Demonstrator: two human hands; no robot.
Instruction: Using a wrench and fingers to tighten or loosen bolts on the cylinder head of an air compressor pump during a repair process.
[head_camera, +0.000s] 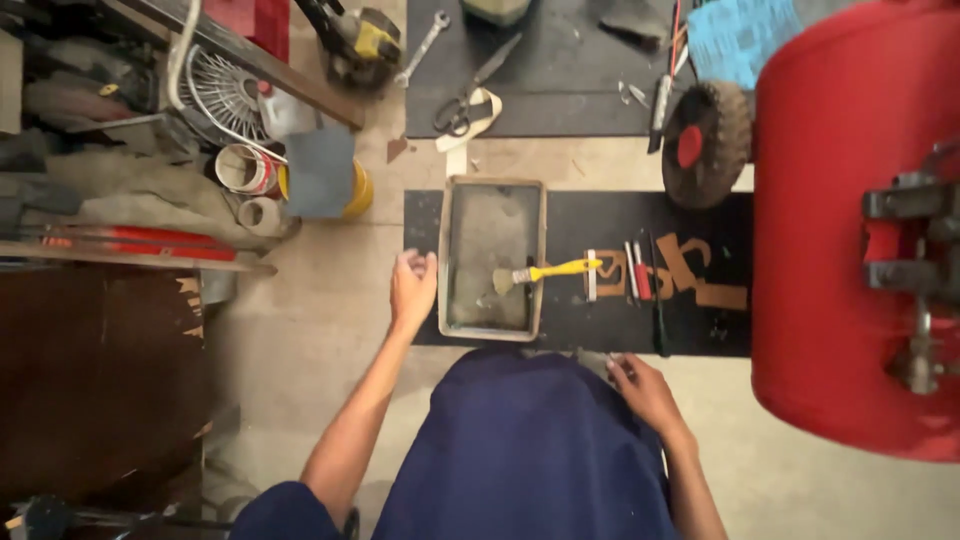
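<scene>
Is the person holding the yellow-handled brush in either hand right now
No, the brush lies across the tray's right rim, while the left hand is beside the tray and the right hand is near the knee.

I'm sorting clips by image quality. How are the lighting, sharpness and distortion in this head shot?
Head view: light is dim and warm, without harsh glare; the left corner by the dark board sinks into shadow. Detail is soft overall, the left hand and right hand slightly smeared. Wide-angle distortion bulges the red tank at the right edge. The yellow-handled brush in the tray reads clearly.
</scene>
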